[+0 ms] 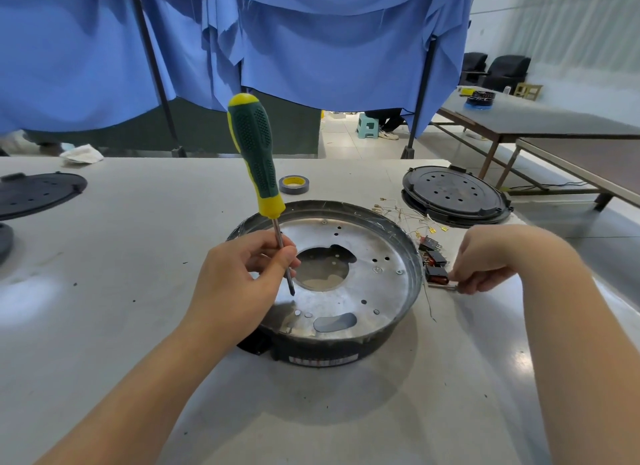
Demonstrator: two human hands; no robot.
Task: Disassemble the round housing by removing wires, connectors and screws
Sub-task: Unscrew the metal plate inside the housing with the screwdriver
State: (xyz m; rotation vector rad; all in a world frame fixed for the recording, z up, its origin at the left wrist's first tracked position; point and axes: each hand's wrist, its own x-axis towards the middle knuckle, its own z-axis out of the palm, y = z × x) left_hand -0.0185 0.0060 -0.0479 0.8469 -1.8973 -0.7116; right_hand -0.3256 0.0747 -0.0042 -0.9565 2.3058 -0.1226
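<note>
Blue curtains [311, 42] hang behind the grey table [121, 256], where the round housing [332, 284] sits centred, its front label unreadable. Left hand [239, 281] pinches the screwdriver [259, 173] shaft; right hand [485, 260] pinches a small connector [439, 277] beside the housing.

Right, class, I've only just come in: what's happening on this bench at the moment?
A person is taking apart a round housing on a pale table. The left hand pinches a green-and-yellow screwdriver by its metal shaft, handle up, tip over the housing's metal plate. The right hand pinches a small metal piece on the table beside the housing, next to some dark connectors and loose wires. A tape roll lies behind.
</note>
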